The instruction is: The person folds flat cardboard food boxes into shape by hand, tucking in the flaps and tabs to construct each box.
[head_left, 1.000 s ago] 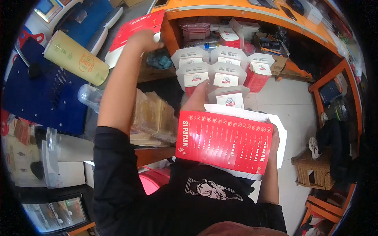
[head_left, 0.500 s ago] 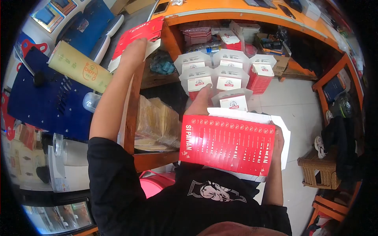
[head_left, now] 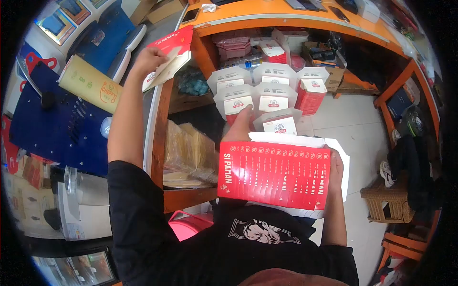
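Pale tiles cover the floor [head_left: 350, 157], and an orange desk [head_left: 267, 13] runs along the far side. A black phone [head_left: 191, 15] lies near the left end of the desk top. Under the desk are more boxes and bags. Off to the left are a blue seat [head_left: 105, 38], a yellow roll [head_left: 90, 84] and a dark blue board [head_left: 57, 119].

The person sits in a black shirt [head_left: 262, 248], with a big bunch of red cards [head_left: 274, 174] in front of the belly. These flat cards lie over each other like a fan, with white words on them. White flaps [head_left: 341, 167] stick out at the top and right side. The right hand [head_left: 335, 164] grips the bunch at its right edge, with the fingers bent on it.

The left hand [head_left: 150, 58] is up by the far left corner of the orange desk. Its fingers are curled and pinch a smaller red pile [head_left: 174, 43] at the edge of the grey top [head_left: 167, 26]. Some cream-coloured card sides show there, tipped up.

Past the bunch, red and white boxes [head_left: 275, 103] stand close together on the floor, with pale flaps sticking up. A pink stool [head_left: 191, 225] is low on the left, and a brown basket [head_left: 389, 202] is on the right, with a white shoe [head_left: 385, 174] beside it.
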